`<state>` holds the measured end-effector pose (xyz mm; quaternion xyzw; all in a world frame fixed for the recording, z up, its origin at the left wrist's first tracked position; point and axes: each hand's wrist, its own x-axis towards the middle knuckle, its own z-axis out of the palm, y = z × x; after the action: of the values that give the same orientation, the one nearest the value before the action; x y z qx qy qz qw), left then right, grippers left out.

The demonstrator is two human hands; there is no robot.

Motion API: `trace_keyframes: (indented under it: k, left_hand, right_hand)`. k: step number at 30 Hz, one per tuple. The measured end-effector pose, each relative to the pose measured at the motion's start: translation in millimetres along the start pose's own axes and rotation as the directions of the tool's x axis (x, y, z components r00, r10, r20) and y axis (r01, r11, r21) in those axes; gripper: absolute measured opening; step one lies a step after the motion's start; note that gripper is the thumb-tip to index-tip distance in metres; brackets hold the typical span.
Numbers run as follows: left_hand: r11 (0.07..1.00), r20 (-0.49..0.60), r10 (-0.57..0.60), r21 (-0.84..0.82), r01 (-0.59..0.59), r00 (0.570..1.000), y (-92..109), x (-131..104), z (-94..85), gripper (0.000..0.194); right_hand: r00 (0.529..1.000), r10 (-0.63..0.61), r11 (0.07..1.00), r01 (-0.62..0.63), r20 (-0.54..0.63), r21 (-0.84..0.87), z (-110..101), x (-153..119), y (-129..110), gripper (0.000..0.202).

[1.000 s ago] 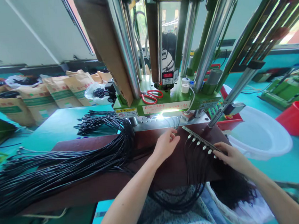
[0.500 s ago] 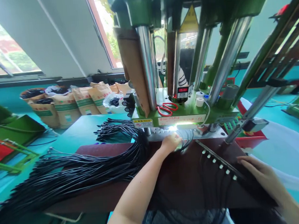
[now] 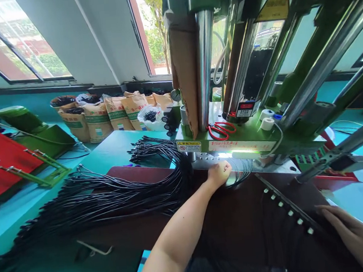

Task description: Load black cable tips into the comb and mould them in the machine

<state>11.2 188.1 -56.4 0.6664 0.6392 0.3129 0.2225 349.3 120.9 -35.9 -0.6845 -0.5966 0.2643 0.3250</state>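
My left hand [image 3: 219, 174] is curled closed at the front of the green press [image 3: 197, 138], under its lit gap. Whatever its fingers grip is hidden behind the hand. Thin black cables [image 3: 243, 170] loop just to the right of it. My right hand [image 3: 351, 227] lies at the right side of the dark brown board [image 3: 236, 216], fingers stretched out and apart from the left. Nearest to it is a narrow metal bar [image 3: 282, 199] with several white connectors [image 3: 290, 213] along its side; dark cables trail from them toward my lap.
A thick bundle of black cables [image 3: 126, 196] covers the board's left part. Red-handled scissors [image 3: 221, 130] and white tape rolls [image 3: 267, 123] sit on the press ledge. A red tray [image 3: 338, 179] stands right of the press. Paper sacks [image 3: 116, 112] line the wall.
The view has turned left, so the press and board sit further right in the picture. My left hand stays at the press front, its fist more plainly seen; the right remains by the bar.
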Motion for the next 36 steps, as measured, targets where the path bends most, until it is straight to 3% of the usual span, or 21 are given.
trace_keyframes:
  k: [8,14,20,36]
  left_hand:
    - [0.999,0.004,0.041,-0.018,-0.04,0.999,-3.0,-1.8,2.2,0.02]
    - [0.999,0.009,0.04,-0.013,-0.04,0.999,-1.4,-2.8,-0.4,0.02]
    - [0.999,0.012,0.034,0.006,-0.034,0.999,-1.1,-1.7,-0.1,0.019]
    - [0.999,0.006,0.042,0.01,-0.042,0.999,-2.4,-1.9,1.2,0.017]
  right_hand:
    - [0.992,-0.126,0.988,0.127,0.026,-0.082,3.0,0.4,19.7,0.035]
    - [0.985,-0.17,0.977,0.174,0.044,-0.122,3.2,-1.9,18.4,0.032]
    - [0.965,-0.256,0.961,0.249,-0.049,-0.121,7.1,4.9,36.1,0.037]
    - [0.983,-0.18,0.976,0.175,-0.03,-0.13,7.6,3.4,31.6,0.039]
